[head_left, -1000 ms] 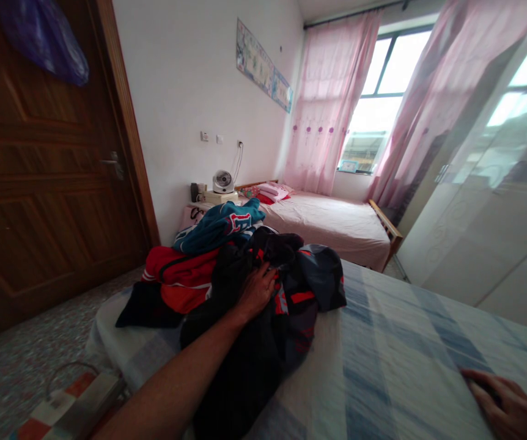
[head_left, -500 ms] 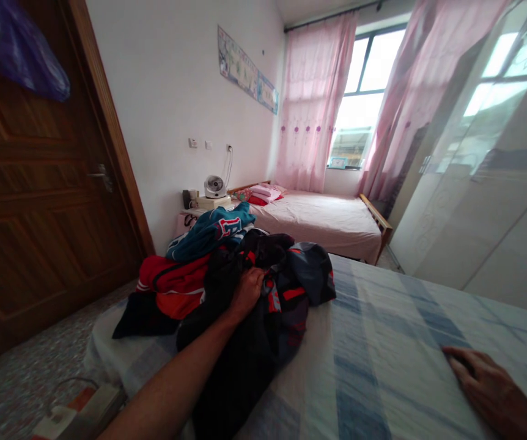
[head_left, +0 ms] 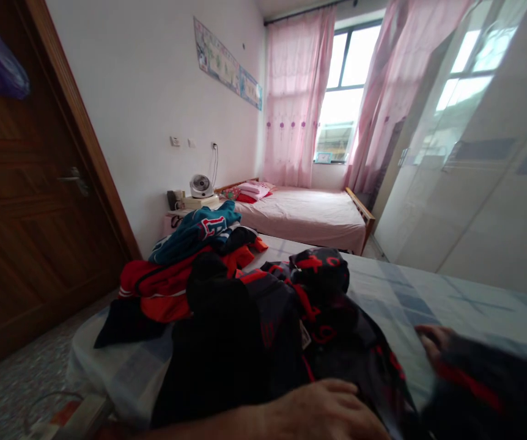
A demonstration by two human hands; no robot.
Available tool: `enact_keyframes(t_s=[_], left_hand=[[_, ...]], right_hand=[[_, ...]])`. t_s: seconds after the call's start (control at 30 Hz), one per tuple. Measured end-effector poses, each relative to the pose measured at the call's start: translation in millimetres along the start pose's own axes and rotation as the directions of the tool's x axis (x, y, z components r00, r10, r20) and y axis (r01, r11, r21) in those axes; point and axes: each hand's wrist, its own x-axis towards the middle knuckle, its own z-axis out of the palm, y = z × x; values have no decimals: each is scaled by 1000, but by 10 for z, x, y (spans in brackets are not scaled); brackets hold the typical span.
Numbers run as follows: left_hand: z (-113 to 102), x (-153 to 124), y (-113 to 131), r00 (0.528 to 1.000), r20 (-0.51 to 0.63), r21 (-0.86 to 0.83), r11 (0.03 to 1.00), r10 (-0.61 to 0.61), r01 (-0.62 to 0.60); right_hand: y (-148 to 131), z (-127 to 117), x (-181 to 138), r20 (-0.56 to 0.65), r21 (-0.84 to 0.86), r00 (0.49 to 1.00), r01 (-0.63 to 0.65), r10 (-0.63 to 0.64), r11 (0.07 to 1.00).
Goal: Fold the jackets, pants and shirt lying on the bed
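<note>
A black garment with red trim (head_left: 318, 305) lies spread across the near part of the blue checked bed (head_left: 428, 293). My left hand (head_left: 327, 409) is at the bottom edge, its fingers closed on the garment's near side. My right hand (head_left: 432, 342) is at the right, fingers curled into a dark red-striped part of the same garment (head_left: 488, 379), which covers most of that hand. Behind lies a pile of clothes: a red jacket (head_left: 162, 284), a teal top (head_left: 192, 229) and a dark blue piece (head_left: 123, 321).
A wooden door (head_left: 29, 208) stands at the left. A second bed with pink sheets (head_left: 304, 214) is behind, with a small fan (head_left: 198, 184) on a bedside table. White wardrobe doors (head_left: 483, 183) line the right. A power strip (head_left: 75, 415) lies on the floor.
My left hand has drawn back from the pile toward me, dragging the black garment out across the bed. My right hand left the flat sheet and took hold of the garment. The view shifted right.
</note>
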Motion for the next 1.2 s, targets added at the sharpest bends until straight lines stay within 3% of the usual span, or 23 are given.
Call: enact_keyframes(t_s=[0.07, 0.13, 0.17, 0.23, 0.3, 0.37, 0.47, 0.53, 0.6, 0.67, 0.77, 0.83, 0.93, 1.0, 1.07, 1.13, 1.2], left_hand=[[-71, -285, 60, 964, -147, 83, 968, -223, 236], [-255, -628, 93, 856, -293, 212, 844, -426, 493], [-360, -806, 101, 786, -367, 275, 749, -497, 602], [-545, -1150, 100, 592, -509, 290, 524, -625, 801], [-656, -1446, 85, 432, -606, 256, 351, -668, 901], [-684, -1669, 67, 322, -685, 219, 237, -653, 946], [-619, -1852, 43, 171, -678, 94, 146, -715, 985], [-555, -1873, 27, 47, -548, -53, 91, -835, 994], [-514, -1826, 0, -38, -410, -184, 42, -911, 982], [-521, -1726, -53, -49, -321, -268, 41, -946, 962], [-654, -1503, -192, -6, -288, -326, 92, -958, 941], [-819, -1312, -313, 26, -365, -335, 157, -931, 929], [-1106, -996, -489, 49, -500, -355, 256, -864, 899], [-1248, -812, -583, 64, -529, -368, 296, -846, 881], [-1294, -698, -658, 88, -508, -365, 306, -857, 879], [-1225, -681, -713, 140, -423, -346, 302, -895, 888], [-1066, -758, -745, 236, -258, -313, 312, -937, 897]], right_hand=[[9, -4, -14, 28, 39, 999, 27, -28, 999], [18, -20, -15, 56, 72, 998, 32, -36, 997], [10, -32, -8, 67, 83, 998, 10, -15, 996], [-51, -66, 26, 96, 115, 994, -61, 51, 991], [-198, -107, 88, 133, 183, 985, -130, 107, 974], [-433, -149, 176, 158, 271, 982, -139, 98, 952], [-880, -182, 341, 150, 383, 988, -29, -31, 923], [-1174, -162, 455, 105, 407, 985, 83, -137, 910], [-1420, -110, 560, 46, 406, 976, 178, -215, 896], [-1595, -54, 651, 18, 421, 968, 219, -250, 880], [-1701, -82, 781, 32, 473, 970, 197, -240, 859], [-1667, -258, 862, -3, 500, 978, 182, -208, 847], [-1465, -786, 927, -129, 530, 985, 164, -112, 832], [-1224, -1236, 894, -259, 509, 966, 133, 4, 851], [-875, -1652, 780, -421, 417, 891, 24, 169, 909], [-400, -1934, 575, -462, 242, 851, -149, 248, 959], [194, -2022, 279, -404, 103, 885, -207, 231, 973]])
